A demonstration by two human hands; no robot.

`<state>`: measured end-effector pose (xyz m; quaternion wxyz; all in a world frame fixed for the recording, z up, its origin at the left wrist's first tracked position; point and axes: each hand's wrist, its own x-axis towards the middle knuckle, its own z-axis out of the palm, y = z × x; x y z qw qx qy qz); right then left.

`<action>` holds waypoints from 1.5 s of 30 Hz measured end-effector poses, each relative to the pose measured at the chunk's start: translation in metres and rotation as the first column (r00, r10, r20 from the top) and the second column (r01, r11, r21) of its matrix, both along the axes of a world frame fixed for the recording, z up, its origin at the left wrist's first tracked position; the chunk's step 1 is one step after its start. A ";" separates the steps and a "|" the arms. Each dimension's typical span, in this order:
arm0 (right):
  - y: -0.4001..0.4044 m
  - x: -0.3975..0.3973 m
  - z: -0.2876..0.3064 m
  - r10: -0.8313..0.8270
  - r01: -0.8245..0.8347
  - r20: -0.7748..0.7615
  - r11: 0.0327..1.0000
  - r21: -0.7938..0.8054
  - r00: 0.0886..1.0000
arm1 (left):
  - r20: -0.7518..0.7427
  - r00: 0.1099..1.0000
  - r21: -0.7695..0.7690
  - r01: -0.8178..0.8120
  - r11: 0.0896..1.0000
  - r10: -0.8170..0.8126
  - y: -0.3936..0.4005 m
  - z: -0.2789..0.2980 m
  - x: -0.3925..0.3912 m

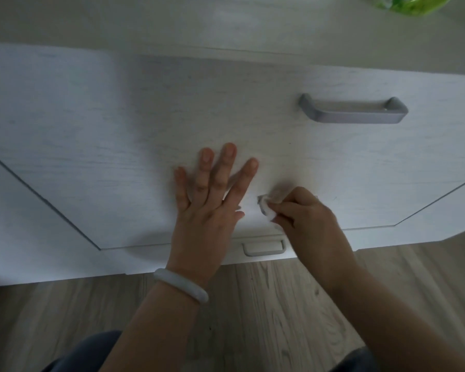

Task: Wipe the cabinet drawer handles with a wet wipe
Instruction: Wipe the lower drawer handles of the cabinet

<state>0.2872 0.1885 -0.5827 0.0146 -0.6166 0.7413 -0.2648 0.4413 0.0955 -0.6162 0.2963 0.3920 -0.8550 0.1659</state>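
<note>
The cabinet [91, 116] filled the view, wood floor [266, 304] at 6 o'clock and a green thing [411, 4] at 1 o'clock. The left hand [207, 208], bangle [180, 287] on its wrist, lay flat with fingers spread on the drawer front. At its 3 o'clock the right hand [306, 218] pinched the wipe [269, 209] on a handle, hiding most of it. Another handle [353, 110] sat at 1 o'clock, a third [263, 248] at 6.

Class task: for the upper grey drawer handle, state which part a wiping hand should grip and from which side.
Grip the straight bar of the upper grey drawer handle mid-span, coming from the front: it stands off the drawer front on two end posts, leaving a gap for fingers.
</note>
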 end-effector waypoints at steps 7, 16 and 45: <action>-0.009 -0.002 0.009 -0.100 0.105 -0.060 0.990 0.089 0.993 | -0.026 1.000 -0.028 -0.016 0.999 0.015 -0.002 -0.004 -0.003; 0.010 -0.027 0.018 -0.189 0.184 0.027 0.975 0.126 0.982 | -0.035 0.999 -0.028 0.000 1.000 -0.001 -0.001 -0.003 -0.001; -0.009 0.031 0.007 -0.204 0.199 0.052 0.976 0.083 0.978 | -0.067 0.997 -0.010 0.023 1.000 -0.024 0.007 0.003 0.001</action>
